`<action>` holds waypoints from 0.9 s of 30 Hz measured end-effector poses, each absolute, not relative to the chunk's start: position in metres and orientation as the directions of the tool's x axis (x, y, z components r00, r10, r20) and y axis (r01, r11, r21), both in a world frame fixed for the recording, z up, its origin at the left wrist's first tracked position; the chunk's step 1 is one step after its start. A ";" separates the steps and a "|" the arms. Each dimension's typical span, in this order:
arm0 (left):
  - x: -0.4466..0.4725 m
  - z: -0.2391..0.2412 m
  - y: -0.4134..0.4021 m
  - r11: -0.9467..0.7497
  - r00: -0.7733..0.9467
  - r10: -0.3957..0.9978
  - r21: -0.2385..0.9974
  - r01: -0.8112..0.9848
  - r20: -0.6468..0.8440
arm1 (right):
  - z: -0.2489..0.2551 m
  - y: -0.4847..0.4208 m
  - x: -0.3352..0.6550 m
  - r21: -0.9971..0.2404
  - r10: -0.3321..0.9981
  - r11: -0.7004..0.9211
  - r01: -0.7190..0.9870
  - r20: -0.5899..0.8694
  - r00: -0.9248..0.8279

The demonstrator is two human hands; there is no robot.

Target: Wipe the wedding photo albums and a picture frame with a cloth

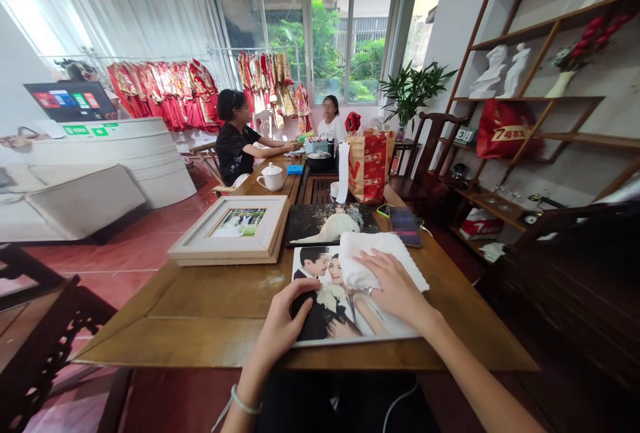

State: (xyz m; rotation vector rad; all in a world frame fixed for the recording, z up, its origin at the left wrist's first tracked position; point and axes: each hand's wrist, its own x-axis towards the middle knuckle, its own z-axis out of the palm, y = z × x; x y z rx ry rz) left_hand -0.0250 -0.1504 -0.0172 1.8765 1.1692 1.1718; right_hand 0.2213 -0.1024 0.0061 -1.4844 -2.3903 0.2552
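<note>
The left hand (285,316) lay half-curled, unclenched, on the wedding photo panel (327,303); the right hand (393,284) lay loosely spread over a white cloth (409,265). A lidded mug (273,179) hid its contents.

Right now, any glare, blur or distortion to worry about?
Head view, upper left: curtain partly blown out by daylight; head view, right: shelving leans, likely wide-angle stretch; head view, near centre: phone pixelated, right hand and cloth fairly clear.

The left hand (286,316) rests at the photo's (334,305) left edge, thumb (303,316) and fingers (295,286) curved apart. The right hand (397,285) lies palm down over the photo's right side, fingers extended. Both forearms (467,361) slant in from the photo's near side.
</note>
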 end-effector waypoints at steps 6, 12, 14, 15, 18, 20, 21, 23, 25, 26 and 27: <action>-0.027 -0.020 -0.148 -0.428 0.242 0.902 0.818 0.383 0.358 | -0.009 -0.167 0.234 -0.278 0.855 0.517 0.810 0.223 -0.469; -0.027 -0.019 -0.147 -0.436 0.264 0.897 0.808 0.397 0.354 | 0.000 -0.164 0.252 -0.328 0.819 0.568 0.755 0.136 -0.557; -0.028 -0.018 -0.148 -0.431 0.268 0.898 0.814 0.389 0.348 | 0.008 -0.143 0.251 -0.330 0.822 0.559 0.761 0.097 -0.561; -0.028 -0.018 -0.149 -0.429 0.269 0.899 0.817 0.384 0.346 | 0.012 -0.130 0.248 -0.327 0.827 0.550 0.769 0.080 -0.557; -0.028 -0.017 -0.150 -0.429 0.273 0.899 0.821 0.377 0.344 | 0.019 -0.091 0.235 -0.311 0.855 0.507 0.804 0.066 -0.514; -0.027 -0.017 -0.150 -0.431 0.273 0.898 0.818 0.381 0.346 | 0.020 -0.071 0.225 -0.304 0.870 0.486 0.819 0.084 -0.485; -0.027 -0.016 -0.150 -0.431 0.272 0.898 0.817 0.384 0.346 | 0.020 -0.065 0.221 -0.303 0.874 0.481 0.823 0.094 -0.476; -0.026 -0.016 -0.149 -0.429 0.269 0.900 0.814 0.391 0.344 | 0.018 -0.061 0.215 -0.300 0.876 0.479 0.825 0.110 -0.469; -0.026 -0.017 -0.148 -0.426 0.264 0.901 0.813 0.397 0.343 | 0.015 -0.070 0.213 -0.298 0.873 0.486 0.822 0.114 -0.475; -0.026 -0.017 -0.148 -0.426 0.262 0.902 0.812 0.398 0.344 | 0.013 -0.079 0.213 -0.295 0.869 0.493 0.819 0.113 -0.482; -0.026 -0.018 -0.147 -0.428 0.261 0.901 0.811 0.399 0.346 | 0.012 -0.091 0.215 -0.292 0.863 0.502 0.814 0.110 -0.493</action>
